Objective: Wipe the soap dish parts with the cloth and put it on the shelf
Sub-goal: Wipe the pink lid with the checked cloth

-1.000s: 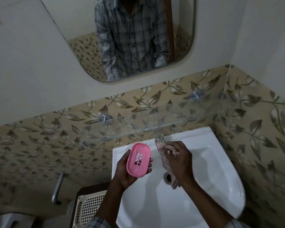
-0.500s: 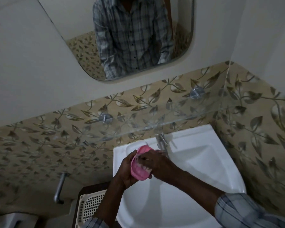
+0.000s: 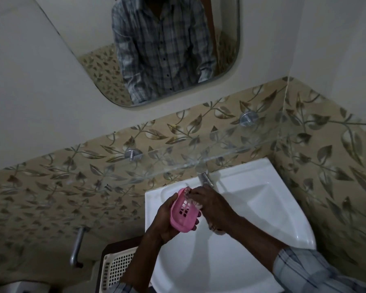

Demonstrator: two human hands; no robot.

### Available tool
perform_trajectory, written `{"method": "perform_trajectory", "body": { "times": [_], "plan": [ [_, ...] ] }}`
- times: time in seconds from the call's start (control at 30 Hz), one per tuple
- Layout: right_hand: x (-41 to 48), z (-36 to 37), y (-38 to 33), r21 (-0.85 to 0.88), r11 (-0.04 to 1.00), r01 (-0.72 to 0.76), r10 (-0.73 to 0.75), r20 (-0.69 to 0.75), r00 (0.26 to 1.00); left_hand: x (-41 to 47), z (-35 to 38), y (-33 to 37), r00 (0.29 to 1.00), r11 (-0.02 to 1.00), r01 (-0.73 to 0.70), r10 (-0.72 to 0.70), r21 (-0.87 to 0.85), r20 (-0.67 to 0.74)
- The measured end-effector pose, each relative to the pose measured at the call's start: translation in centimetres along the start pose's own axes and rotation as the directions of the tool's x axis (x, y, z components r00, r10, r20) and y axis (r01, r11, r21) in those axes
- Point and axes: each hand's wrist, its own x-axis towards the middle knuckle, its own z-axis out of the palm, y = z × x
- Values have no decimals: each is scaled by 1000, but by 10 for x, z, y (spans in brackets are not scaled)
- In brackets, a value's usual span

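My left hand [image 3: 164,224] grips a pink slotted soap dish part [image 3: 183,215], tilted, over the left side of the white sink [image 3: 262,208]. Against its upper end my right hand [image 3: 211,205] presses a bunched patterned cloth [image 3: 187,192]; most of the cloth is hidden under the fingers, and a bit hangs below the hand. The glass shelf [image 3: 220,154] runs along the tiled wall above the sink on two metal mounts and carries nothing that I can see.
A metal tap [image 3: 205,178] stands just behind my right hand. A white lattice basket [image 3: 118,267] sits on a dark stand left of the sink. A metal pipe [image 3: 76,246] comes off the wall at lower left. A mirror [image 3: 156,49] hangs above.
My right hand came in from beside the dish and now presses the cloth onto it. The dish has tipped, its slotted face showing again below the fingers.
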Motion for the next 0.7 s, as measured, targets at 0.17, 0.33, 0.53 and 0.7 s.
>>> {"method": "perform_trajectory", "body": {
  "times": [0.17, 0.33, 0.53, 0.7],
  "plan": [
    [3, 16, -10, -60, 969, -240, 241, 4, 971, 0, 9, -4, 983, 987, -163, 163, 3, -89],
    [-7, 4, -14, 105, 980, -166, 173, -66, 983, 1, 11, 1, 964, 976, -206, 191, -67, -185],
    [-15, 13, -23, 180, 981, -68, 86, -92, 992, 6, 11, 9, 959, 980, -172, 143, -101, -246],
    [-11, -1, -6, 48, 999, 15, -13, -31, 999, 6, 6, 5, 965, 987, -152, 138, -46, -223]
  ]
}}
